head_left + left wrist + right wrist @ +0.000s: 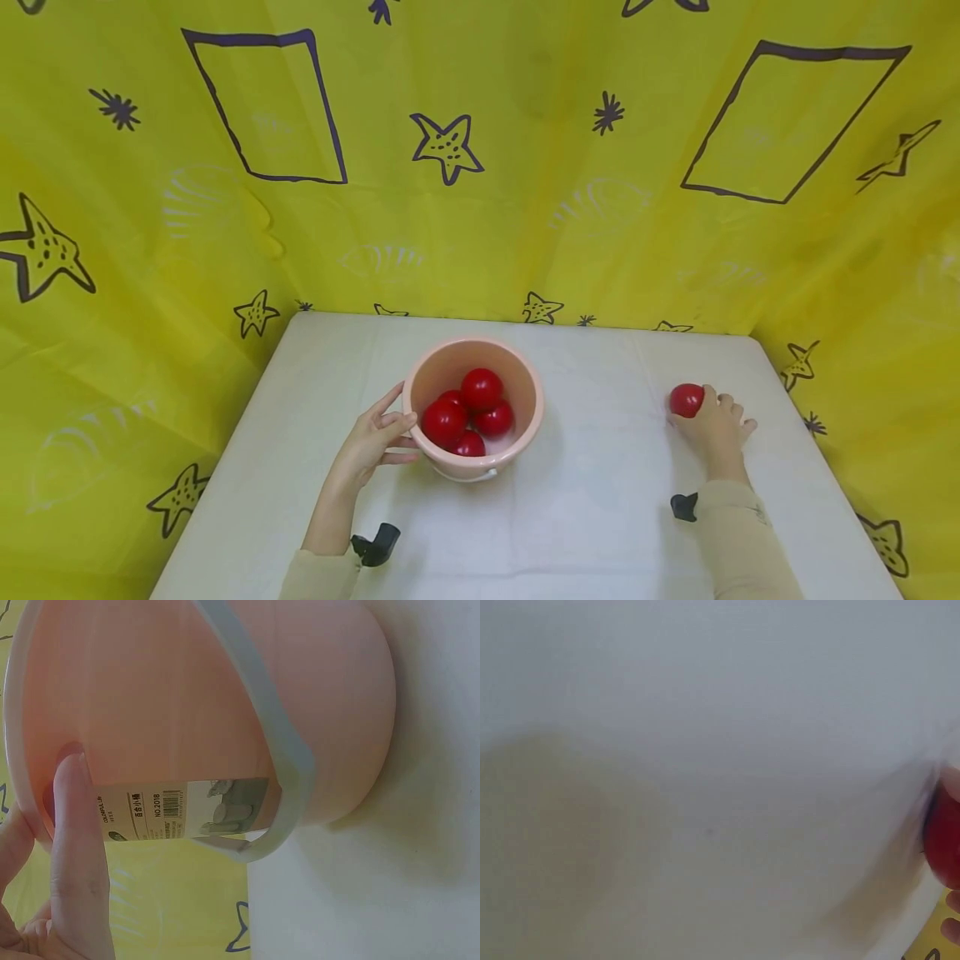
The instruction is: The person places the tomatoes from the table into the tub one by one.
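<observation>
A pale pink bucket (532,408) stands on the white table, holding several glossy red round objects (444,422). My left hand (378,435) grips the bucket's rim from the left, thumb over the edge. In the left wrist view, a finger (79,847) lies along the outside of the bucket (165,697), beside a printed label (187,810). Off to the right, my right hand (716,425) holds another glossy red round object (686,401) low over the table. Only part of that red round object (945,840) shows at the right edge of the right wrist view.
The white table (592,500) is bordered at the back and sides by a yellow curtain (510,233) with starfish drawings. A pale handle (262,712) hangs down the bucket's near side. Black camera mounts (378,546) sit at both wrists.
</observation>
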